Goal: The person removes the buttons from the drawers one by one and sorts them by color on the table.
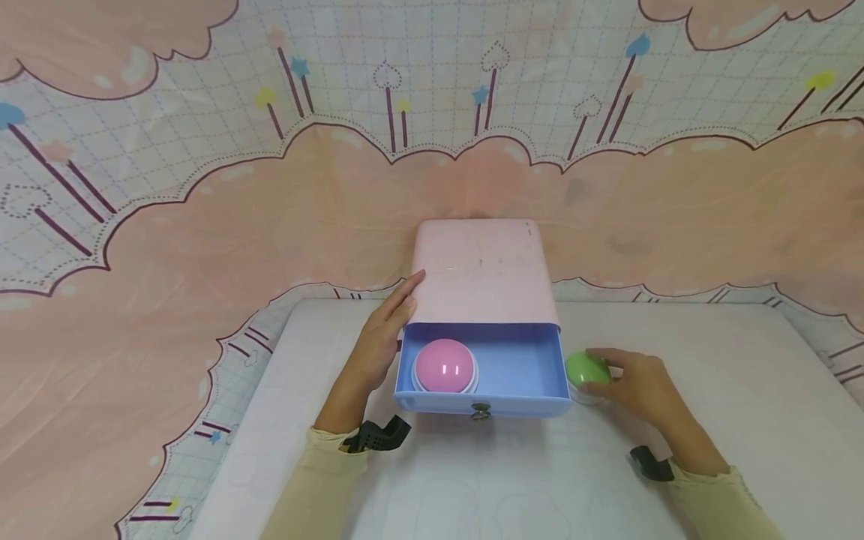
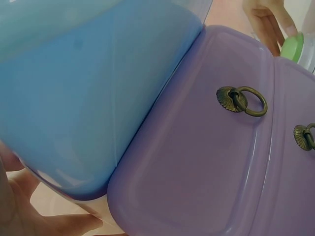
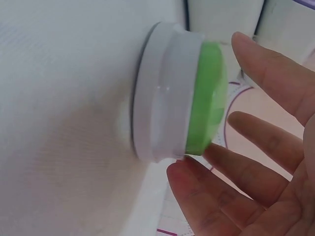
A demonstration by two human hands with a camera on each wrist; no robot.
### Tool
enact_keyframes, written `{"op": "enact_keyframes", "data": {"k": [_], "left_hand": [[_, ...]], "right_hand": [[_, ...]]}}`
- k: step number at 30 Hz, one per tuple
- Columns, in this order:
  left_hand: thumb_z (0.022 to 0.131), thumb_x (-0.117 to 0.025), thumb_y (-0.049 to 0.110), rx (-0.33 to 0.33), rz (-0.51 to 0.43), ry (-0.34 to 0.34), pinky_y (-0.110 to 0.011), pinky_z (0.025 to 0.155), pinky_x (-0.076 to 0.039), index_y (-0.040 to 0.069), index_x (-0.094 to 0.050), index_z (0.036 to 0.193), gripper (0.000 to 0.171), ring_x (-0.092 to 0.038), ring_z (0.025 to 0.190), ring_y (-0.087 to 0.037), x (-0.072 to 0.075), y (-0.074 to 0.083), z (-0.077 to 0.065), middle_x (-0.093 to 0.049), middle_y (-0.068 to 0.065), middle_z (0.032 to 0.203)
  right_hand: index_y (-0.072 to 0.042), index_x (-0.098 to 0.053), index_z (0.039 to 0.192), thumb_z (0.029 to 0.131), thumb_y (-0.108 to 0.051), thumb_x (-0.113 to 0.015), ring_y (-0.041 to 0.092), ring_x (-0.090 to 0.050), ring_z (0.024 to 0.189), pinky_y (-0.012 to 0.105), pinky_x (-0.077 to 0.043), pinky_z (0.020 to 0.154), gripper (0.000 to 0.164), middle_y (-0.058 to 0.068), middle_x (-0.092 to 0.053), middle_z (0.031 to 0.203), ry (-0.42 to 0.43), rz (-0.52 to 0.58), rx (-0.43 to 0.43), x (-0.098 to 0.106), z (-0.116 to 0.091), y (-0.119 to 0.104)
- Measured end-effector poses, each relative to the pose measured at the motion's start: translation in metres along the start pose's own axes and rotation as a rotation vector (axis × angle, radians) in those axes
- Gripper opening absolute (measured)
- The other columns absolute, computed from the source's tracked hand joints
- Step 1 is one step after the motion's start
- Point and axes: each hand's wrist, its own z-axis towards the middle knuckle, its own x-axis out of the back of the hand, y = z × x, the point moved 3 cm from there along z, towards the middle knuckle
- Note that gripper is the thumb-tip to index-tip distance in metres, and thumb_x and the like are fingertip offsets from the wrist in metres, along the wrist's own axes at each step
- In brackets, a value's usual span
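My left hand [image 1: 378,337] rests along the left side of a pink drawer cabinet [image 1: 482,270], fingers extended up toward its top. The cabinet's blue top drawer [image 1: 523,364] is pulled out. Inside it, on the left, sits a push button with a pink dome [image 1: 444,366] and white base. To the right of the drawer stands a green-domed push button [image 1: 586,367] on the white table. Around it my right hand [image 1: 637,382] spreads loosely bent fingers. In the right wrist view the thumb is apart from the green dome, and lower fingertips [image 3: 179,172] are right at its edge.
Below the pulled-out drawer, purple drawer fronts [image 2: 192,147] with brass ring pulls [image 2: 256,102] show in the left wrist view. The white table [image 1: 324,480] carries the cabinet. A cloth with a cloud pattern [image 1: 270,225] hangs behind it.
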Motion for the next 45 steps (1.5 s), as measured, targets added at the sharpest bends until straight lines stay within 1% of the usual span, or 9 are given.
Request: {"op": "enact_keyframes", "data": {"k": [7, 13, 18, 25, 29, 33, 38, 41, 45], "left_hand": [[0.108, -0.039, 0.046, 0.000, 0.005, 0.003, -0.080, 0.106, -0.029, 0.046, -0.040, 0.154, 0.046, -0.023, 0.157, -0.035, 0.001, 0.001, 0.000, -0.028, 0.013, 0.167], [0.108, -0.039, 0.046, 0.004, -0.005, -0.001, -0.080, 0.106, -0.028, 0.045, -0.040, 0.154, 0.046, -0.022, 0.157, -0.035, 0.001, 0.000, 0.000, -0.028, 0.012, 0.167], [0.108, -0.039, 0.046, 0.004, -0.014, -0.005, -0.081, 0.106, -0.028, 0.045, -0.040, 0.154, 0.046, -0.022, 0.157, -0.035, 0.000, -0.001, 0.000, -0.028, 0.012, 0.167], [0.108, -0.039, 0.045, 0.010, -0.003, -0.003, -0.081, 0.105, -0.029, 0.045, -0.040, 0.154, 0.046, -0.022, 0.157, -0.035, -0.001, 0.000, -0.002, -0.028, 0.012, 0.167], [0.108, -0.039, 0.045, 0.001, 0.000, 0.003, -0.081, 0.105, -0.028, 0.045, -0.040, 0.154, 0.046, -0.023, 0.157, -0.035, 0.000, 0.000, -0.001, -0.029, 0.012, 0.167], [0.108, -0.040, 0.044, -0.005, -0.010, 0.008, -0.081, 0.105, -0.029, 0.041, -0.040, 0.155, 0.047, -0.024, 0.156, -0.036, 0.001, -0.001, 0.000, -0.029, 0.009, 0.168], [0.109, -0.039, 0.044, 0.010, -0.009, 0.007, -0.080, 0.106, -0.029, 0.042, -0.039, 0.155, 0.047, -0.023, 0.156, -0.036, 0.000, -0.002, 0.000, -0.028, 0.009, 0.168], [0.109, -0.038, 0.044, 0.008, -0.016, -0.001, -0.080, 0.107, -0.028, 0.043, -0.039, 0.155, 0.047, -0.023, 0.156, -0.036, -0.001, -0.001, 0.000, -0.027, 0.009, 0.168], [0.108, -0.040, 0.043, -0.002, -0.029, -0.001, -0.080, 0.106, -0.029, 0.041, -0.040, 0.155, 0.047, -0.024, 0.156, -0.037, -0.001, -0.001, 0.001, -0.028, 0.008, 0.168]], "right_hand": [[-0.013, -0.061, 0.142, 0.082, -0.051, -0.082, 0.050, -0.067, 0.112, 0.058, -0.058, 0.087, 0.074, 0.027, -0.058, 0.142, -0.004, 0.007, 0.003, 0.009, -0.005, -0.008], [-0.014, -0.062, 0.141, 0.086, -0.056, -0.076, 0.049, -0.068, 0.110, 0.055, -0.060, 0.082, 0.070, 0.026, -0.059, 0.141, 0.071, -0.001, 0.071, 0.028, -0.018, -0.024], [-0.014, -0.067, 0.136, 0.087, -0.054, -0.077, 0.047, -0.071, 0.104, 0.057, -0.060, 0.078, 0.064, 0.023, -0.066, 0.133, 0.214, -0.013, 0.131, 0.050, -0.033, -0.048], [-0.016, -0.074, 0.126, 0.081, -0.033, -0.088, 0.040, -0.075, 0.096, 0.056, -0.060, 0.076, 0.050, 0.013, -0.077, 0.113, 0.472, 0.049, 0.306, 0.074, -0.053, -0.087], [-0.018, -0.075, 0.124, 0.078, -0.030, -0.090, 0.035, -0.075, 0.100, 0.017, -0.053, 0.086, 0.050, 0.008, -0.078, 0.111, 0.511, 0.074, 0.390, 0.079, -0.058, -0.113], [-0.018, -0.076, 0.122, 0.076, -0.027, -0.091, 0.029, -0.075, 0.101, -0.002, -0.035, 0.089, 0.049, 0.004, -0.079, 0.111, 0.505, 0.096, 0.465, 0.080, -0.059, -0.136], [-0.019, -0.077, 0.121, 0.076, -0.027, -0.091, 0.023, -0.075, 0.103, 0.000, -0.040, 0.084, 0.048, 0.000, -0.078, 0.112, 0.460, 0.113, 0.520, 0.076, -0.058, -0.158], [-0.019, -0.078, 0.120, 0.076, -0.030, -0.091, 0.019, -0.076, 0.100, 0.013, -0.052, 0.078, 0.047, -0.002, -0.078, 0.112, 0.425, 0.104, 0.554, 0.071, -0.056, -0.168], [-0.020, -0.078, 0.119, 0.078, -0.037, -0.089, 0.016, -0.074, 0.104, 0.037, -0.061, 0.086, 0.047, -0.004, -0.078, 0.114, 0.338, 0.120, 0.548, 0.062, -0.053, -0.182]]}}
